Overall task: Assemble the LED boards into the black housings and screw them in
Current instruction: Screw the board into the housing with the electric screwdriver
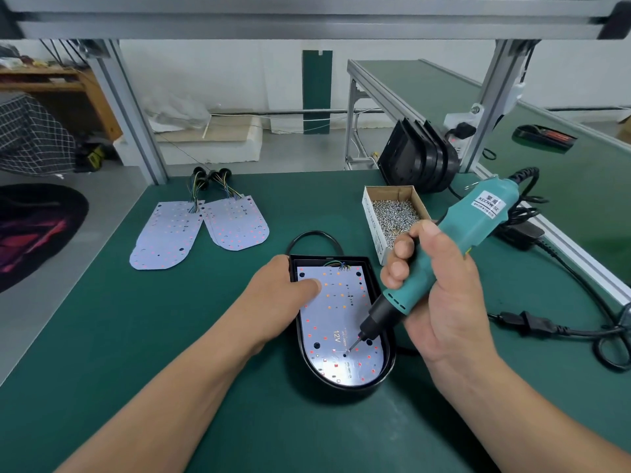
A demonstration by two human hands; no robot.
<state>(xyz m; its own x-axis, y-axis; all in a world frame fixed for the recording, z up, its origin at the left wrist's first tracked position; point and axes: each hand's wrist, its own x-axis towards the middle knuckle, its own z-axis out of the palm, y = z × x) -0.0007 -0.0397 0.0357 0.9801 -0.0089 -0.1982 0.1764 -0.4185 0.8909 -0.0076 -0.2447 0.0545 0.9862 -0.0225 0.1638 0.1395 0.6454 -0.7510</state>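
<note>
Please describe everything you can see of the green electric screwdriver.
The electric screwdriver has a teal plastic-looking body, a white label near its top, a black nose with a thin metal bit, and a black coiled cord at its rear. The right hand is closed around its body in a firm grip. It is tilted, top toward the far right, with the bit tip down on the LED board near the rounded near end, inside the black housing. Whether a screw is under the tip cannot be told.

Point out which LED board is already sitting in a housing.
The LED board under the screwdriver, seated in the black housing. The two spare piles lie bare on the green mat, further back left.
</note>
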